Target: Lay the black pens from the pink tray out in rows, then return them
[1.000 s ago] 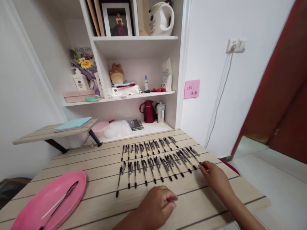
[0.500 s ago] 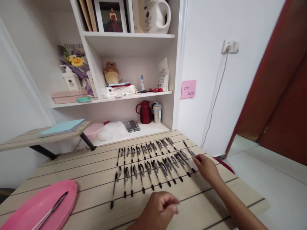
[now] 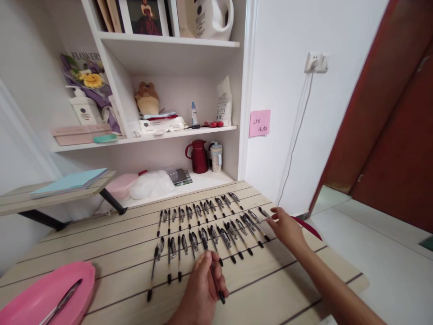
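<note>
My left hand [image 3: 203, 282] is closed around a dark pen [image 3: 216, 284], its black end pointing down and toward me, over the near row. At the right end of the rows my right hand [image 3: 280, 223] pinches a short dark and clear pen piece [image 3: 264, 212]; the fingertips partly hide it. Many uncapped pens lie in two rows, with clear, clipped caps beside them: a far row [image 3: 198, 213] and a near row [image 3: 241, 237]. The left hand covers part of the near row.
A pink tray [image 3: 79, 291] with a pen stands at the left edge. Behind it a small raised shelf [image 3: 111, 184] bears blue paper [image 3: 69, 183]. A white shelf unit [image 3: 169, 40] rises beyond the table, holding a red jug [image 3: 199, 158] and a cup [image 3: 216, 158].
My left hand has moved up and left onto the near row and closed on a pen. My right hand stays at the right end; the piece by its fingers shows shorter. The view has shifted slightly.
</note>
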Available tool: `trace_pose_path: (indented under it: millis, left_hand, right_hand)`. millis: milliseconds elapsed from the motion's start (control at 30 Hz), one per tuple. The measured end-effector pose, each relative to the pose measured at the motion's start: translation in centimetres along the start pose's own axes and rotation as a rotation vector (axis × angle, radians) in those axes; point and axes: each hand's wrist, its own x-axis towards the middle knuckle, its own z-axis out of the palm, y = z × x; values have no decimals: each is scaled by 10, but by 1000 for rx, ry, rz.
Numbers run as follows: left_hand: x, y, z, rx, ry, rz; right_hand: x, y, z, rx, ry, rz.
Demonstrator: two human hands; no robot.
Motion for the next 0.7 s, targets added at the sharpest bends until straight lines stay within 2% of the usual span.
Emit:
trace_pose_path:
  millis: [67,167,300,433,500,567,633,700]
  left_hand:
    - [1,0,-3,30,17,-21]
    - [4,-2,-6,62,18,-33]
    - [7,-4,-9,114,1,-24]
    - [6,-6,-10,186,-38,-1]
    - [3,-7,-9,237,-75,-16]
    - [0,-7,-8,285,-123,-49]
    - [-4,-6,-5,325,-166,-72]
    - [-7,-6,-3,360,-190,-69]
  right_hand:
    - [26,20,6,-130,-8,32]
    - [42,35,22,-212,-67,22]
    - [43,42,33,-226,-68,19]
    - [33,45,23,-217,-71,48]
    - [18,36,17,-74,-88,56]
    - [-5,17,12,270,-169,72]
    - [-31,-11,9,663,-286,113]
    - [-55,-42,7,945,-381,114]
